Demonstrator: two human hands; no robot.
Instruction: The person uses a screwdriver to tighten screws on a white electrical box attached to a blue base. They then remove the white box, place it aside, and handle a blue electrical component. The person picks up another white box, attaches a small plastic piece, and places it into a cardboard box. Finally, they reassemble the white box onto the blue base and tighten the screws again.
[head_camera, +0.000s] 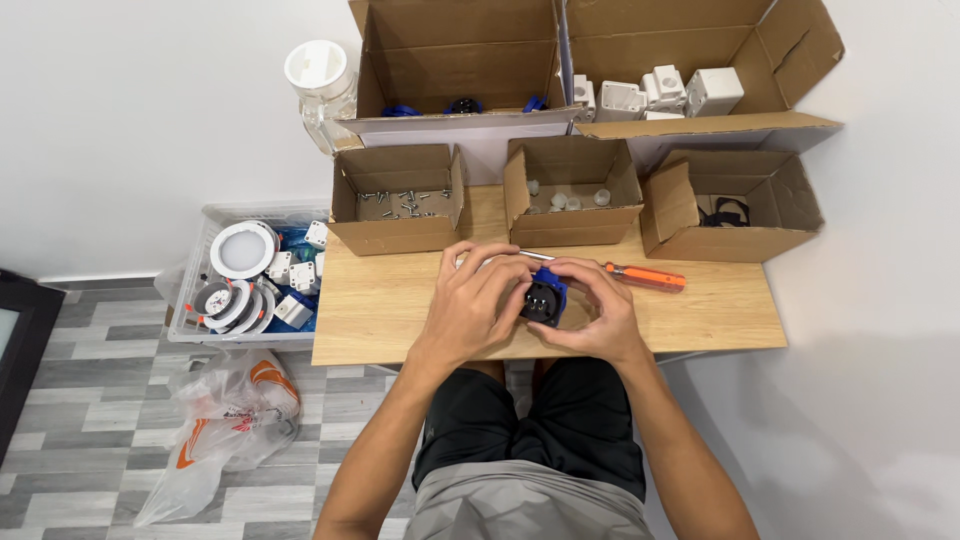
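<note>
Both hands, left hand (470, 300) and right hand (597, 310), clasp a blue socket (545, 298) above the wooden table (720, 305).

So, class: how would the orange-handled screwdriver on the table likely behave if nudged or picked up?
The screwdriver has a rounded handle and lies flat on the smooth wooden table, so it would probably roll. It looks rigid, and its slim shape suggests it is fairly light.

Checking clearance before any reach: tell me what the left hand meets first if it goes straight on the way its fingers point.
Probably the blue and black plug part that the left hand already touches; beyond it sits the right hand.
</note>
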